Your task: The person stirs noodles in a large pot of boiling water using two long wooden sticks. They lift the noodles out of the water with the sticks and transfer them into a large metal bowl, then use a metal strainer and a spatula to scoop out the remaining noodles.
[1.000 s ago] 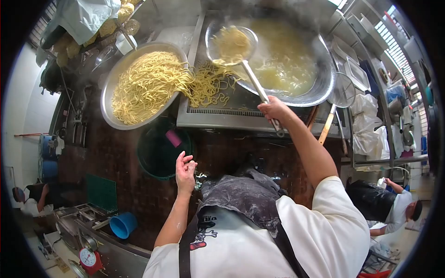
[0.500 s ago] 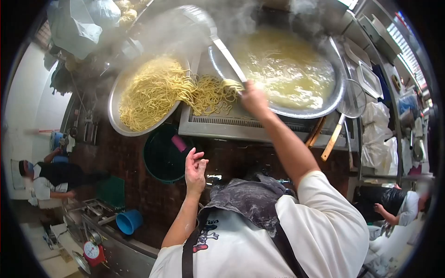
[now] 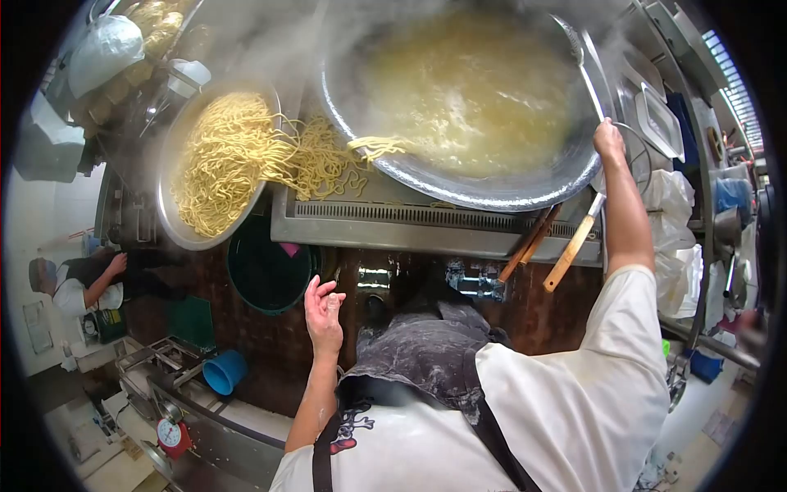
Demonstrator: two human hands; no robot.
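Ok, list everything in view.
wok: one, steel, steaming pale broth, on the stove
noodles: one heap, yellow, in the tray, spilling onto the stove
tray: one, metal, left of the wok
ladle: one, metal, at the wok's right rim
wooden-handled tools: about three, leaning at the stove front
bucket: one, green, below the tray
cup: one, blue, lower left
person: one, far left
left hand: one, open, fingers holding nothing
right hand: one, gripping the ladle

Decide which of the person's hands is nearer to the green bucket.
Left. The left hand hovers open just right of the green bucket, not touching it. The right hand is far away, gripping a ladle handle at the right rim of the wok.
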